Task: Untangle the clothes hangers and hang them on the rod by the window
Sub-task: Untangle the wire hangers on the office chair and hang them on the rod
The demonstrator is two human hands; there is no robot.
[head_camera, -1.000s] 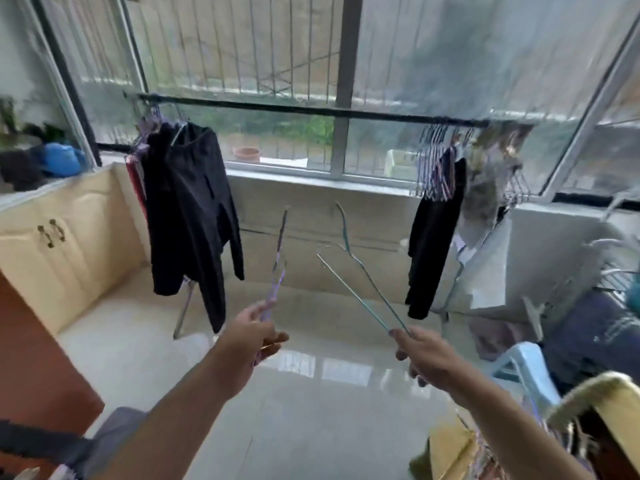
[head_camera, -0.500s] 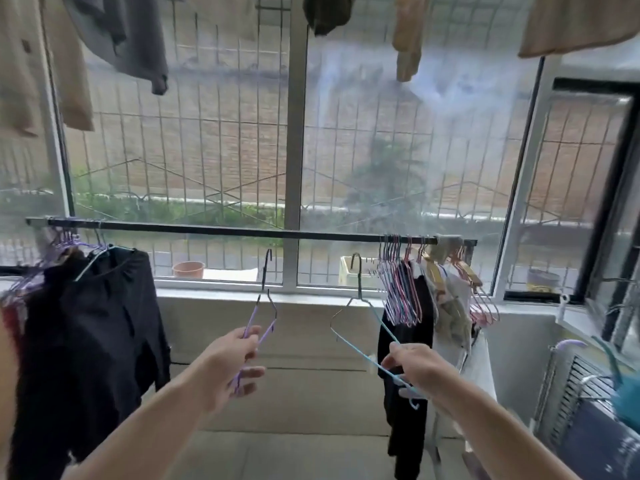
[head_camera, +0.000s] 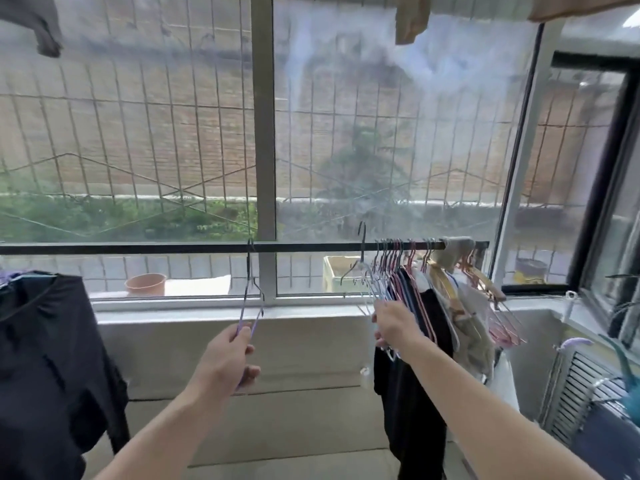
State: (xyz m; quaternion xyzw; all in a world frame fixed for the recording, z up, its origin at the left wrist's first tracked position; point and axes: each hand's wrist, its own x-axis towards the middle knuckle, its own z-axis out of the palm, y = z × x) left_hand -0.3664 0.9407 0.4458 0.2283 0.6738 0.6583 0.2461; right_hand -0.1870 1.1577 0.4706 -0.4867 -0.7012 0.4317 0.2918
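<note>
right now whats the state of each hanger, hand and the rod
purple hanger: gripped by left hand, hook at the rod
pale blue hanger: gripped by right hand, hook above the rod
rod: horizontal, hangers bunched at its right end
black garment: hanging at left

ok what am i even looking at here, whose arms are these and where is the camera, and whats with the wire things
There is no machine here: the arms belong to a person wearing a camera on the head, so you see roughly what they see, looking forward and down.

The left hand grips a purple wire hanger, its hook raised at the black rod that runs across the window. The right hand holds a pale hanger, its hook level with the rod beside a bunch of hangers already on it. Whether either hook is seated on the rod is hard to tell.

Dark clothes hang at the left.
</note>
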